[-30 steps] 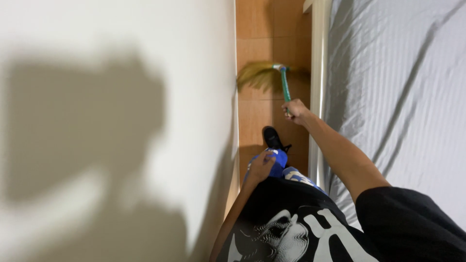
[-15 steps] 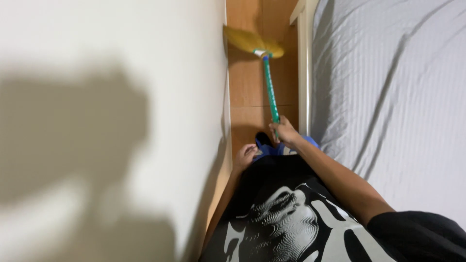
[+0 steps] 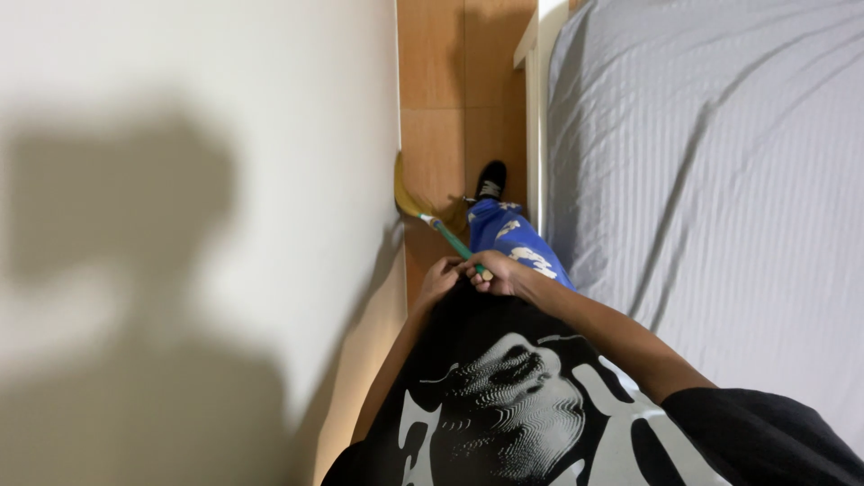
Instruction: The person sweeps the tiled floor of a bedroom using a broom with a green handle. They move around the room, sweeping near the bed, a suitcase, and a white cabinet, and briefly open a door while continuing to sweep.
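Pulled back since half a second ago, the broom [image 3: 423,209] now has its yellow bristle head close in front of the person, against the foot of the white wall [image 3: 225,180], where earlier it lay far up the strip of floor. Both hands have drawn in toward the body with it.

The right hand [image 3: 495,274] is wrapped around the green handle [image 3: 454,241], fingers closed on it. The left hand [image 3: 438,279] sits just beside it at the handle's near end; it seems to be curled on the handle too, though the right hand and the dark shirt hide part of that grip.

The handle slants from the hands up and left to the bristles, which splay on the wooden floor [image 3: 459,81] where it meets the wall.

The space is a narrow gap. On the left the wall stands right by the broom head. On the right a bed [image 3: 711,180] with a grey ribbed sheet fills the view, its pale frame edge [image 3: 533,108] running along the floor strip. Between them the person's leg in blue patterned trousers [image 3: 513,238] reaches forward, ending in a black shoe [image 3: 490,180] near the bed frame, just right of the bristles. The person's shadow falls across the wall on the left.

No containers are in view.
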